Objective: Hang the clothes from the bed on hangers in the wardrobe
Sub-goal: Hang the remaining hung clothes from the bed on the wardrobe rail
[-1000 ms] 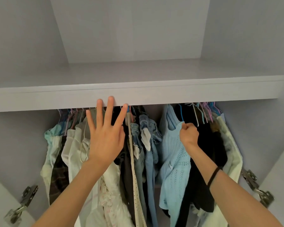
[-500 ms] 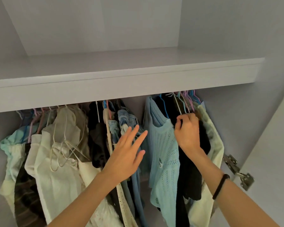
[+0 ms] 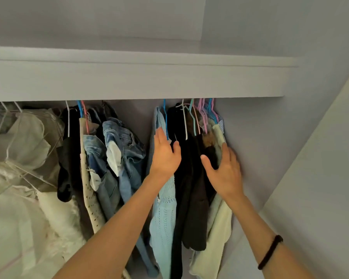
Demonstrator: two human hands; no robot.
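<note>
Inside the wardrobe, clothes hang on coloured hangers (image 3: 201, 115) under a white shelf (image 3: 137, 81). My left hand (image 3: 165, 154) lies flat with straight fingers against a light blue knitted top (image 3: 163, 214), thumb toward the black garments (image 3: 191, 188). My right hand (image 3: 224, 170) reaches into the right-hand bunch, its fingers spread between the black garments and a pale green garment (image 3: 220, 222) by the side wall. Neither hand holds a hanger that I can see.
Denim pieces (image 3: 121, 150) and a beige dotted strip (image 3: 89, 190) hang in the middle. White and cream clothes (image 3: 22, 158) on wire hangers crowd the left. A gap shows between the denim and the blue top. The wardrobe door (image 3: 322, 178) stands open at right.
The view has shifted right. My left hand moved from the denim across to the light blue top. My right hand let go of the hanger hooks and dropped lower into the right-hand garments.
</note>
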